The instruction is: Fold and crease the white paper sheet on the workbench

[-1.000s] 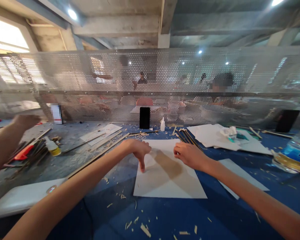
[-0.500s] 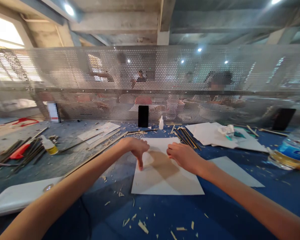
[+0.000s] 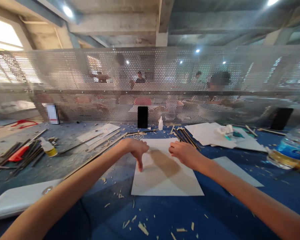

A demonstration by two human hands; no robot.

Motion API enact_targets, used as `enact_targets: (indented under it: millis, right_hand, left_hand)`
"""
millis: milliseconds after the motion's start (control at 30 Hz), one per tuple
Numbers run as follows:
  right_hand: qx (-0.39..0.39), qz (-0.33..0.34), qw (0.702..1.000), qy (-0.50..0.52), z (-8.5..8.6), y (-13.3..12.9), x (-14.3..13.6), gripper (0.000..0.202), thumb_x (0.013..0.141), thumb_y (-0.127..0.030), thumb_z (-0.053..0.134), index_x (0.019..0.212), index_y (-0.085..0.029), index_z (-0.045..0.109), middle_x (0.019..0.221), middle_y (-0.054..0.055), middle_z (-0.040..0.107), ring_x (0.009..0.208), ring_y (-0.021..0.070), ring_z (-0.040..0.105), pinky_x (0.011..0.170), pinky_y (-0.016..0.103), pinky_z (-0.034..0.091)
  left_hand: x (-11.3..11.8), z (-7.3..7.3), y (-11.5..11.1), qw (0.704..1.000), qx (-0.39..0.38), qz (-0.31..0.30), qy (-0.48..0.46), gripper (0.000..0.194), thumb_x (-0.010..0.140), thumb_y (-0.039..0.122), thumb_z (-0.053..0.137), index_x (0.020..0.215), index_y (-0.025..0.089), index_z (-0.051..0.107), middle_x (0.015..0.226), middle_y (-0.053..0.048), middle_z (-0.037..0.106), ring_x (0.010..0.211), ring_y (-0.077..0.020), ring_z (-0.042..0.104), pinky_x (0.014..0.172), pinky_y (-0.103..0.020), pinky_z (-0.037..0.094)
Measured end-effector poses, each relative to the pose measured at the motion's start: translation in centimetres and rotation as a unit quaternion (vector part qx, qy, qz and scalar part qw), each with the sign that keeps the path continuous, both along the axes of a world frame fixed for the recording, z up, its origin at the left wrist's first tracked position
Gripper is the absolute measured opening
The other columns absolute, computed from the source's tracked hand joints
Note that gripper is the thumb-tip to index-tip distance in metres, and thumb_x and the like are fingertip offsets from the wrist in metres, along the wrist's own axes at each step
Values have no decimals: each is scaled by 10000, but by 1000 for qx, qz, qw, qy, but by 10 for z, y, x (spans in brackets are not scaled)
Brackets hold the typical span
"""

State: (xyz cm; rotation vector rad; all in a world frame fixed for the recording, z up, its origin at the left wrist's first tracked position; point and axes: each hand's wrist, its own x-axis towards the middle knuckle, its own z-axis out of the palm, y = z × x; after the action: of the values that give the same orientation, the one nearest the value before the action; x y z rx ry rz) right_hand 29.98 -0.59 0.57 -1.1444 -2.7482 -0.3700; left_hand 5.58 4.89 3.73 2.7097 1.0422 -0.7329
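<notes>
A white sheet of paper (image 3: 165, 186) lies flat on the blue table in front of me. My left hand (image 3: 138, 150) rests at its upper left edge, thumb spread down onto the sheet and apart from the fingers, which are partly curled. Over the upper right part of the paper is my right hand (image 3: 182, 152), its fingers bent and pressed together. Whatever may be between those fingertips is hidden. Shadows of both arms fall across the sheet.
Behind the paper stand a black phone (image 3: 142, 117) and a small white bottle (image 3: 160, 123) before a perforated metal screen (image 3: 102, 106). Dark sticks (image 3: 186, 138), more papers (image 3: 205, 131) and a water bottle (image 3: 291, 148) are right. A red-handled tool (image 3: 18, 153) and a glue bottle (image 3: 48, 146) lie left.
My right hand has shifted slightly to the right, away from my left hand. The left hand and the sheet stay practically where they were.
</notes>
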Motion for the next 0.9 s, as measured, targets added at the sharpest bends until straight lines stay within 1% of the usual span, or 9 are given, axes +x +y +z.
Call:
enact_targets:
  millis: [133, 233, 433, 533, 600, 667, 767, 833, 900]
  right_hand:
    - [-47, 39, 998, -18, 5, -1, 5, 134, 889, -57, 568, 818, -160, 616, 888, 55, 626, 781, 157, 556, 636, 274, 306]
    - [-74, 67, 995, -9, 7, -7, -1, 144, 925, -87, 532, 870, -169, 637, 905, 54, 627, 781, 152, 563, 637, 269, 316]
    - [-29, 9, 1000, 4, 3, -1, 2, 165, 866, -17, 544, 803, -153, 613, 869, 63, 624, 773, 161, 556, 633, 276, 300]
    - [-71, 45, 996, 7, 2, -5, 0, 145, 908, -74, 534, 842, -165, 626, 883, 52, 624, 742, 144, 555, 623, 271, 298]
    - [-77, 59, 995, 13, 2, -6, -3, 143, 922, -93, 528, 863, -169, 634, 896, 50, 626, 760, 146, 561, 627, 268, 301]
    - [-48, 38, 998, 13, 1, -4, -2, 142, 896, -64, 541, 841, -159, 631, 888, 56, 628, 783, 160, 563, 632, 273, 299]
    - [-8, -21, 1000, 10, 2, 3, 6, 151, 846, -9, 561, 808, -140, 625, 888, 74, 634, 813, 181, 566, 645, 284, 306]
    - [-21, -27, 999, -3, 5, 4, 10, 149, 837, -4, 580, 791, -140, 623, 871, 71, 633, 816, 185, 569, 651, 286, 319]
    - [-56, 2, 998, -7, 9, 0, 8, 134, 854, -36, 596, 791, -149, 633, 859, 62, 633, 815, 181, 571, 658, 284, 334]
  left_hand:
    - [1, 2, -2, 999, 3, -17, 29, 917, 528, 625, 788, 1285, 151, 576, 1324, -186, 579, 1143, -380, 553, 921, -380, 459]
    - [1, 1, -2, 999, 10, -13, 31, 951, 524, 646, 786, 1285, 117, 572, 1310, -207, 583, 1151, -382, 546, 925, -368, 457]
    - [2, 3, -4, 999, 11, -13, 40, 923, 556, 618, 780, 1314, 146, 548, 1349, -192, 559, 1186, -370, 528, 944, -372, 449]
    - [2, 3, -3, 999, 8, -16, 37, 916, 546, 609, 785, 1302, 144, 560, 1332, -195, 570, 1166, -376, 541, 932, -375, 457]
    - [1, 2, -2, 999, 10, -14, 36, 910, 544, 607, 785, 1295, 143, 566, 1318, -192, 580, 1161, -375, 542, 928, -372, 461]
    - [-1, 0, 0, 999, 11, -7, 35, 908, 538, 611, 783, 1299, 167, 564, 1324, -172, 581, 1175, -375, 530, 936, -378, 456]
    - [-2, -2, 2, 1000, 3, -9, 26, 945, 531, 632, 777, 1325, 175, 545, 1355, -173, 557, 1190, -387, 515, 943, -391, 452]
    - [-2, -1, 3, 1000, -6, -18, 20, 973, 526, 647, 775, 1332, 158, 539, 1362, -194, 544, 1192, -390, 513, 941, -394, 453]
    - [-2, -1, 2, 1000, -6, -12, 18, 991, 501, 656, 783, 1325, 159, 546, 1359, -198, 546, 1190, -394, 514, 940, -401, 453]
